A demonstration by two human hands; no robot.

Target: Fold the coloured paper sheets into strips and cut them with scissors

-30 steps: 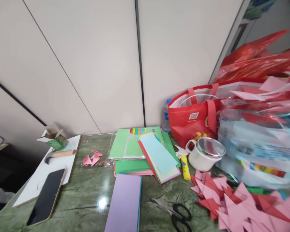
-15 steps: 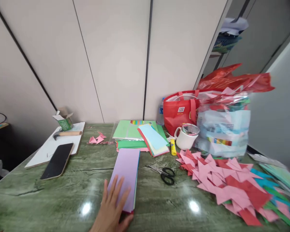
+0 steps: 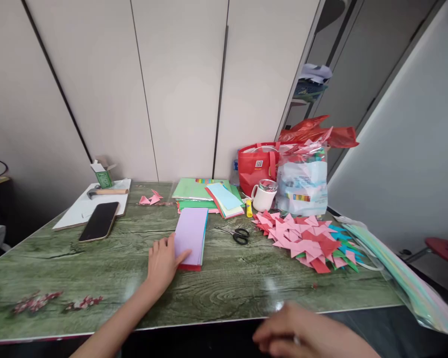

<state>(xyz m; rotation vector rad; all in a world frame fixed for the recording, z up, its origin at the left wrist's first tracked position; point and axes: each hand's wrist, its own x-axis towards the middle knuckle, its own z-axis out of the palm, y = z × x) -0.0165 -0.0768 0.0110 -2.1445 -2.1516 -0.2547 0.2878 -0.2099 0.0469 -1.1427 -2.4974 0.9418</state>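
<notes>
My left hand [image 3: 163, 262] is at the left edge of a narrow stack of coloured paper [image 3: 191, 233] lying on the table. Its thumb lies over the purple top sheet, with the fingers bent along the stack's left side. Red and blue-green sheets show at the stack's edges. In front of the table's near edge, my right hand [image 3: 289, 330] is blurred, its fingers loosely bent; a small pale spot shows among them, too unclear to name. Black-handled scissors [image 3: 240, 235] lie right of the stack. Folded pink and red paper pieces [image 3: 300, 238] are heaped farther right.
Behind the stack are green paper packs [image 3: 197, 190] and fanned strips [image 3: 226, 197]. A glue stick [image 3: 249, 208], white mug [image 3: 265, 197], red bag [image 3: 256, 166] and plastic bag [image 3: 302, 179] stand at the back right. A phone [image 3: 99, 222] and hammer [image 3: 110, 192] are left.
My left hand has gone from lying spread on the purple sheet to the stack's left edge, thumb on top. My right hand has come into view. The camera view has shifted back.
</notes>
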